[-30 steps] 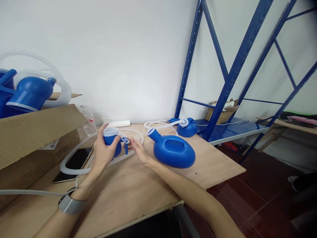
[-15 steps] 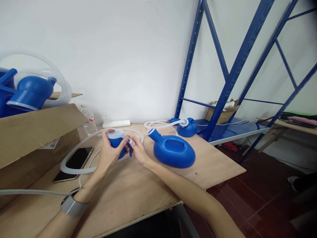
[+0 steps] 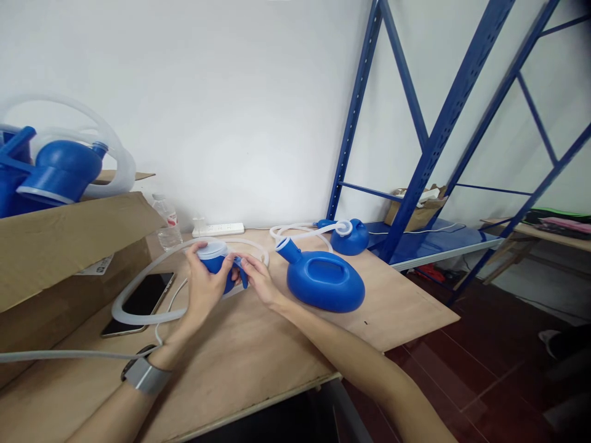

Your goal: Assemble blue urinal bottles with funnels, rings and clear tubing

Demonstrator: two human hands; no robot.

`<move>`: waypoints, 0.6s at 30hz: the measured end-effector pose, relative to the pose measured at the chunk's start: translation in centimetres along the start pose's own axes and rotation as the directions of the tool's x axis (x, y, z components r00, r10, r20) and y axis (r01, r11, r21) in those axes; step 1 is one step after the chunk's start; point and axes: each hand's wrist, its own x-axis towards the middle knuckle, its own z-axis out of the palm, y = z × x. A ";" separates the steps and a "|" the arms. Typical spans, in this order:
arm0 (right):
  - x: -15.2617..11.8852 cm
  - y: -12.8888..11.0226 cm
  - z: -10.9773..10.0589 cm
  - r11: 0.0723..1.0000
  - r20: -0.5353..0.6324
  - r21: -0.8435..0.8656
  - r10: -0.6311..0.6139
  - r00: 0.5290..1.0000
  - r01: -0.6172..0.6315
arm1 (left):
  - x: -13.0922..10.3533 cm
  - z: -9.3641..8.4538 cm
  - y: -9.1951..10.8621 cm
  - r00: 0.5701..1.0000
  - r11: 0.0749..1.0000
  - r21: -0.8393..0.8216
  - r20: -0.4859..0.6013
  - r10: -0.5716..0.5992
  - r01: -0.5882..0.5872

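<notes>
My left hand [image 3: 206,286] is wrapped round a blue lidded cup [image 3: 213,263], the funnel-like head of a urinal, held upright above the table. Its round white lid [image 3: 213,249] faces up. A blue handle [image 3: 242,277] hangs down on the cup's right side. At the top of that handle, the fingers of my right hand [image 3: 258,278] are closed in a pinch; part of the grip is hidden. A clear hose [image 3: 138,318] loops round behind the cup. To the right lies a blue urinal bottle [image 3: 325,289] with its open neck pointing up and left.
At left stands a cardboard box [image 3: 69,246] with blue parts and hoses. A phone [image 3: 141,304], a water bottle [image 3: 168,224] and a power strip [image 3: 219,229] lie nearby. Another blue bottle [image 3: 353,239] with a hose is at the back. Blue shelving [image 3: 418,178] rises at right.
My right fingers have shifted slightly at the top of the handle, and more of its blue top shows between them. The cup stays in my left hand, almost in place.
</notes>
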 end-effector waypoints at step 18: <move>0.0 0.5 -0.4 0.997 -0.005 0.040 0.071 0.997 -0.071 | -1.1 -0.4 -0.9 0.972 0.969 0.069 0.003 0.237 -0.236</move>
